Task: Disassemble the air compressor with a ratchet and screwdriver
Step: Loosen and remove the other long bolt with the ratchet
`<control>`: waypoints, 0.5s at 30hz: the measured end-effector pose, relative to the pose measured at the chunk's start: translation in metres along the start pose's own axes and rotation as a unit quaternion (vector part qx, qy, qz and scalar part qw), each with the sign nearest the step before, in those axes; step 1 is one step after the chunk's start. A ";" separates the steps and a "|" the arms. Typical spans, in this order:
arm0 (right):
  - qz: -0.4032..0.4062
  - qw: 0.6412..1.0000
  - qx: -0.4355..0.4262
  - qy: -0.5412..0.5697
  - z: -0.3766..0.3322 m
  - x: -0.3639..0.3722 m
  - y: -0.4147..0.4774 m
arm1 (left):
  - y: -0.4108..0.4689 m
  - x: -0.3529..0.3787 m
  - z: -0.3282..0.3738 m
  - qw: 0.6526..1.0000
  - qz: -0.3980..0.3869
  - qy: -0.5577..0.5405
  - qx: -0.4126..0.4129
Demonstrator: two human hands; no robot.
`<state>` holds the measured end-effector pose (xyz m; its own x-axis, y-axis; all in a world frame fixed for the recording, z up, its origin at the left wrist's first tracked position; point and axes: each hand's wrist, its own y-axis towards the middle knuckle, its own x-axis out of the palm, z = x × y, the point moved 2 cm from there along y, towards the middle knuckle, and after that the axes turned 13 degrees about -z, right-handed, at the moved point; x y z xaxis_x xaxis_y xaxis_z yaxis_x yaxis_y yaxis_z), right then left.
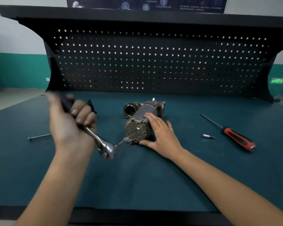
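Observation:
The air compressor [141,118], a grey-brown metal cylinder with a round bolted end plate facing me, lies on its side in the middle of the green bench mat. My right hand [158,131] rests over its right side with the fingers spread along the body. My left hand [70,121] grips the black handle of a chrome ratchet [104,146]. The ratchet's extension reaches to a bolt at the lower left edge of the end plate. A red and black screwdriver [235,137] lies on the mat to the right.
A long loose bolt [39,136] lies on the mat at the left. A small silver bit socket [207,136] sits left of the screwdriver. A dark perforated back panel [153,62] closes the rear of the bench, and a dark object [91,106] lies behind my left hand.

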<state>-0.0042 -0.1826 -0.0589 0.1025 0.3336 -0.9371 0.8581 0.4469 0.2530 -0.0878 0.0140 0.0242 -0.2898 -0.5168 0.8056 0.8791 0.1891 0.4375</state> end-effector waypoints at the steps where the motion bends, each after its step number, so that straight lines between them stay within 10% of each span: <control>1: 0.001 1.000 0.001 -0.001 0.000 -0.001 0.001 | 0.005 -0.011 -0.005 0.995 0.067 -0.071 -0.038; 4: 0.005 1.000 0.003 -0.006 0.000 0.000 0.001 | -0.001 -0.019 -0.037 0.977 0.120 -0.093 -0.147; 15: 0.000 1.000 -0.002 -0.005 0.004 0.002 0.002 | -0.039 0.028 -0.017 0.958 -0.234 0.162 -0.045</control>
<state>-0.0001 -0.1837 -0.0612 0.1088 0.3250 -0.9394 0.8556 0.4505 0.2549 -0.1240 -0.0220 0.0234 -0.5405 -0.7621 0.3565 0.7146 -0.1921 0.6727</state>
